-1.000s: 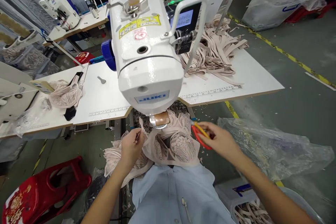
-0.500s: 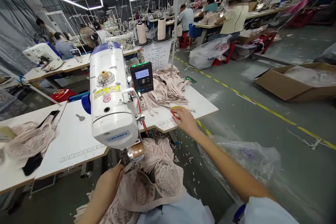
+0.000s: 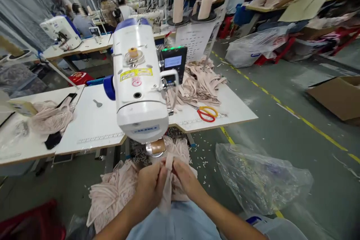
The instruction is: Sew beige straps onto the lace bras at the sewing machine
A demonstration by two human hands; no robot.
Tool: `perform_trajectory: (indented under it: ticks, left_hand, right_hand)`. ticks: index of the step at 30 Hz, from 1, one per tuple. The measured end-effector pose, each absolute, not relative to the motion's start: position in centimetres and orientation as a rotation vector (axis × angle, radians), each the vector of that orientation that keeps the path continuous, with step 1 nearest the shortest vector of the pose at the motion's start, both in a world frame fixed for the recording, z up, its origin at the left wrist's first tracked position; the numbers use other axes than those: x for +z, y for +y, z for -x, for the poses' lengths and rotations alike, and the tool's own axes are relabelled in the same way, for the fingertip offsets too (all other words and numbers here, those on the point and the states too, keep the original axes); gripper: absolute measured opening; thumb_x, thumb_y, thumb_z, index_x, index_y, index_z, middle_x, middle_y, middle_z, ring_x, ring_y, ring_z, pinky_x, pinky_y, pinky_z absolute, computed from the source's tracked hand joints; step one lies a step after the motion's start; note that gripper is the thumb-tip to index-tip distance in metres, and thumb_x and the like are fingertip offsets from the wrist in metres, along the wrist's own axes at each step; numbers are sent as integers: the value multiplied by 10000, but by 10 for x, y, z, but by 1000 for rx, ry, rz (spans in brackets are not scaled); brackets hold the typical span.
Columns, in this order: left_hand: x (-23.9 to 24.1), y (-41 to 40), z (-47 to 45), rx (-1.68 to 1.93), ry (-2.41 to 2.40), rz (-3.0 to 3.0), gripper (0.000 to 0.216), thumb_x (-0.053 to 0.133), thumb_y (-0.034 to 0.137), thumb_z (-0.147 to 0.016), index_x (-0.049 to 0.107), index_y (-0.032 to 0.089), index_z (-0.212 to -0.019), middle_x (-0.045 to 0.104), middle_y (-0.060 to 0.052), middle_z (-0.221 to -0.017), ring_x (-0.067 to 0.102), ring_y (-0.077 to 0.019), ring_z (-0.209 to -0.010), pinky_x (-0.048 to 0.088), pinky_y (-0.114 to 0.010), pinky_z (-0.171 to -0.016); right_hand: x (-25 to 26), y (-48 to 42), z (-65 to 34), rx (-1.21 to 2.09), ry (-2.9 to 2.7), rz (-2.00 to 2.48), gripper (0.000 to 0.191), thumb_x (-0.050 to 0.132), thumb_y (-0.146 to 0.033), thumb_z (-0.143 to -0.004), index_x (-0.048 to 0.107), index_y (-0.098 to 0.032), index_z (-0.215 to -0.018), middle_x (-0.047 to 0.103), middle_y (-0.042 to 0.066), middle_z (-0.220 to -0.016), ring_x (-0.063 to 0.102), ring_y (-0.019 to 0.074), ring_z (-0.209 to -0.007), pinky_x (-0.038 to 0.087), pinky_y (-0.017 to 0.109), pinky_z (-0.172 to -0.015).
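Note:
In front of the sewing machine head [image 3: 142,108], my left hand [image 3: 150,180] and my right hand [image 3: 185,178] are close together. Both pinch a pale pink bra [image 3: 167,191], whose narrow band stands up between the fingers. Most of the bra is hidden behind my hands and wrists. Scissors [image 3: 206,115] with one red and one yellow handle lie on the white tabletop, apart from my hands. Beneath the machine arm and to its left hang more pink lace bras [image 3: 115,191].
A heap of pink straps [image 3: 197,86] covers the table behind the scissors. A control panel [image 3: 173,63] stands beside the machine. Thread cones [image 3: 178,7] rise behind it. On the floor at right are a plastic bag [image 3: 261,176] and a cardboard box [image 3: 334,97]. Other people sit farther back.
My right hand has let go of the scissors, which now lie on the table, and has come down to the bra beside my left hand. The view has tilted down and turned.

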State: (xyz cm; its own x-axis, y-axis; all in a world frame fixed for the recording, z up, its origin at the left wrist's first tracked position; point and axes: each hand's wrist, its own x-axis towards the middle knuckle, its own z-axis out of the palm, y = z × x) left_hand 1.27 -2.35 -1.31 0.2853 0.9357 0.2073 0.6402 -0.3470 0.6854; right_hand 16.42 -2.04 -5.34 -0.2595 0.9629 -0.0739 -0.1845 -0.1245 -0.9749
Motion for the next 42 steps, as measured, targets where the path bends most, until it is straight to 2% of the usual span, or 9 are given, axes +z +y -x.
perform_trajectory:
  ticks: [4,7,9,11,13,17,25,34,42]
  left_hand:
    - [-15,-22,-27,962,1466,-1513,378,334,388,-1004,334,215,-668,398,46,-596,390,-108,-538,306,-215,-504]
    - [-21,-20,-26,950,1542,-1475,411,325,412,-1004,374,206,-652,403,43,-583,398,-111,-536,294,-225,-503]
    - [-25,-17,-19,924,1648,-1604,402,344,392,-1006,471,193,-680,467,35,-580,450,-117,-540,306,-234,-520]
    - [-28,-14,-10,908,1712,-1800,290,402,347,-999,604,184,-869,594,17,-646,544,-131,-589,353,-242,-560]
    - [-31,-9,-3,906,1688,-2067,232,451,287,-987,625,186,-1103,690,-10,-749,614,-144,-650,392,-253,-604]
    - [-30,2,3,860,1674,-2474,260,451,235,-989,678,180,-1103,677,-8,-633,598,-139,-560,357,-274,-556]
    - [-24,11,6,757,1772,-2539,253,491,253,-966,709,196,-1081,638,10,-559,551,-142,-501,303,-298,-515]
    - [-23,13,7,708,1794,-2551,270,461,265,-977,707,182,-1053,605,9,-522,529,-136,-477,290,-298,-510]
    - [-23,14,7,721,1783,-2608,276,451,266,-981,705,179,-1044,604,3,-521,531,-140,-487,301,-294,-517]
  right_hand:
    - [-41,-6,-160,1497,-1067,1137,316,571,-519,-889,607,-207,-859,636,1,-752,598,143,-668,490,242,-613]
    - [-34,11,-163,1367,-1183,1155,251,618,-449,-867,597,-198,-867,630,-8,-706,595,130,-628,477,232,-589]
    - [-32,27,-167,1291,-1271,1192,225,623,-414,-861,585,-197,-909,641,-9,-704,603,131,-622,470,233,-585]
    - [-32,44,-171,1217,-1353,1254,209,614,-396,-854,565,-201,-908,630,-20,-676,591,131,-597,447,231,-556]
    - [-33,61,-174,1141,-1459,1299,185,598,-380,-844,556,-204,-885,606,-35,-635,561,129,-561,420,234,-531]
    - [-35,89,-176,1030,-1690,1270,138,558,-337,-829,571,-206,-870,615,-32,-638,554,147,-575,429,258,-559]
    - [-29,114,-171,942,-1915,1304,64,540,-236,-840,603,-246,-848,590,-19,-616,568,208,-667,485,329,-673]
    - [-24,115,-170,903,-1896,1264,118,535,-310,-860,588,-250,-774,573,-8,-599,557,204,-640,506,336,-637]
    - [-23,116,-169,965,-1859,1230,118,540,-291,-862,640,-240,-827,645,15,-687,634,246,-801,547,382,-745]
